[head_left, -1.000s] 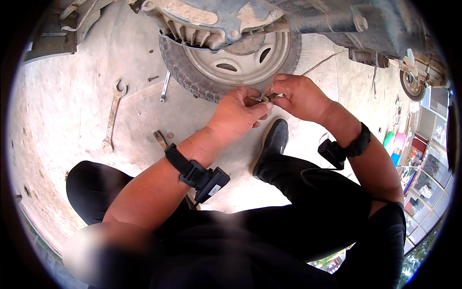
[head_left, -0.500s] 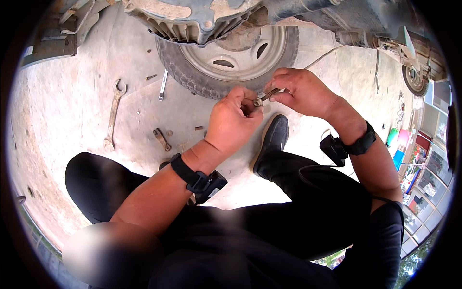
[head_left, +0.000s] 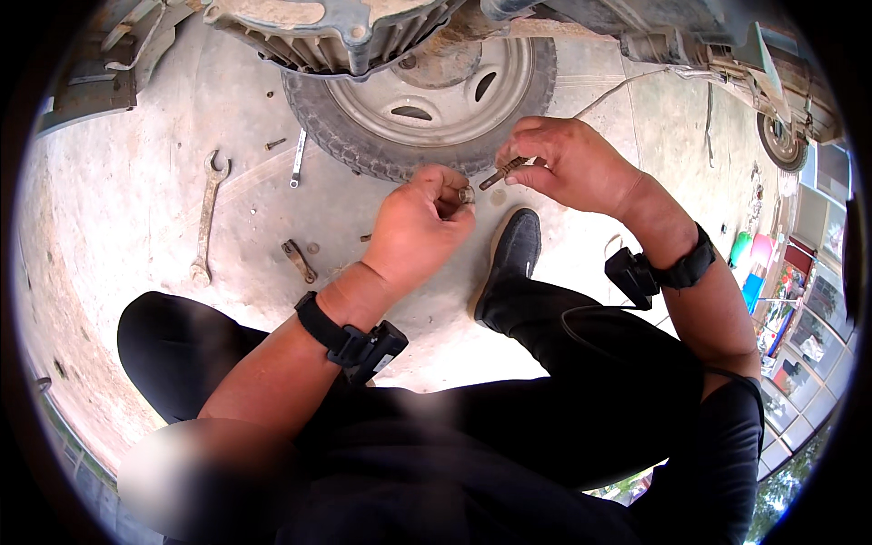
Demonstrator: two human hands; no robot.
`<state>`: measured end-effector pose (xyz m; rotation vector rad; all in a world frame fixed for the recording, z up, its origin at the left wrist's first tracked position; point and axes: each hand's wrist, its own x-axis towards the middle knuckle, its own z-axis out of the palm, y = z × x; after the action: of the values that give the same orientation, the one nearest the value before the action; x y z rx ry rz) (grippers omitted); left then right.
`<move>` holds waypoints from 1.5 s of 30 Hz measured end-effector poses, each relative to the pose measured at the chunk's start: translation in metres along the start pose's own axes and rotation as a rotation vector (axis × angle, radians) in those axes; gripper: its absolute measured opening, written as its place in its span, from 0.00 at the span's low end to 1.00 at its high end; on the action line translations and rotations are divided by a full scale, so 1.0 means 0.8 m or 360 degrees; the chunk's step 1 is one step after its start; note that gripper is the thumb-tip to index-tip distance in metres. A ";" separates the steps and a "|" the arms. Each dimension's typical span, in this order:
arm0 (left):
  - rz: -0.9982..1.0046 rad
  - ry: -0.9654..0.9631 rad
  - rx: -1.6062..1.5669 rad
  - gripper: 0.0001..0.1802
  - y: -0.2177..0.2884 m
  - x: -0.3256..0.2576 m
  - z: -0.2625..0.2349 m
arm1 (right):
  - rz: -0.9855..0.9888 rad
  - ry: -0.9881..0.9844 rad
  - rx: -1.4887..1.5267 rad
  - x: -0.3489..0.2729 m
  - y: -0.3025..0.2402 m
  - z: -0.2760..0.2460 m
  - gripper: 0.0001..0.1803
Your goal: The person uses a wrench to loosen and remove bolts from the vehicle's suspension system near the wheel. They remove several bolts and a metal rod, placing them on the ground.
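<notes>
My left hand (head_left: 420, 227) pinches a small metal nut (head_left: 466, 194) between thumb and fingers. A short gap to its right, my right hand (head_left: 568, 163) grips a rusty threaded bolt (head_left: 502, 173), with the thread end pointing toward the nut. Nut and bolt are apart. Both hands hover above the concrete floor, just in front of a wheel with a pale rim (head_left: 427, 91) lying flat. Each wrist carries a black strap with a small device.
An open-ended spanner (head_left: 207, 218), a slim spanner (head_left: 297, 159), a short rusty piece (head_left: 298, 261) and loose small parts lie on the concrete (head_left: 136, 182) to the left. A finned engine housing (head_left: 336, 32) hangs above the wheel. My black shoe (head_left: 510, 259) rests below the hands. A second small wheel (head_left: 778, 141) sits far right.
The hands have drawn apart: the nut has come off the bolt and stays in my left hand, which dropped slightly. The view has shifted so the wheel sits higher.
</notes>
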<state>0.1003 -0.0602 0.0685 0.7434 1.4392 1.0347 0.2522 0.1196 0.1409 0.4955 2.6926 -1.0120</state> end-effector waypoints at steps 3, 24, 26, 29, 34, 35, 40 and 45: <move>-0.0029 -0.0035 0.0063 0.12 0.011 0.001 0.003 | 0.0039 0.0004 0.0037 -0.001 -0.002 0.001 0.12; -0.0233 -0.0120 -0.0595 0.10 0.001 0.004 0.000 | 0.0000 0.0034 -0.0018 0.005 0.009 0.016 0.11; -0.0316 -0.0142 -0.0671 0.10 0.006 0.004 -0.003 | -0.0008 0.0035 -0.0020 0.006 0.010 0.017 0.11; -0.0478 -0.0177 -0.0767 0.12 0.012 0.007 -0.009 | 0.0095 -0.0031 0.0005 0.009 0.009 0.017 0.10; -0.0674 -0.0257 -0.0930 0.13 0.018 0.015 -0.012 | 0.0160 -0.0070 -0.0002 0.012 0.007 0.018 0.09; -0.0710 -0.0259 -0.0949 0.13 0.021 0.015 -0.012 | 0.0161 -0.0070 -0.0002 0.013 0.007 0.019 0.09; -0.0676 -0.0239 -0.0978 0.12 0.022 0.022 -0.004 | 0.0114 -0.0044 -0.0053 0.016 0.013 0.020 0.11; -0.0657 -0.0223 -0.0958 0.14 0.021 0.028 -0.002 | 0.0111 -0.0064 -0.0005 0.023 0.007 0.016 0.17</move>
<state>0.0937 -0.0338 0.0742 0.0726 1.0170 0.9902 0.2388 0.1191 0.1227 0.5581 2.6219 -0.9880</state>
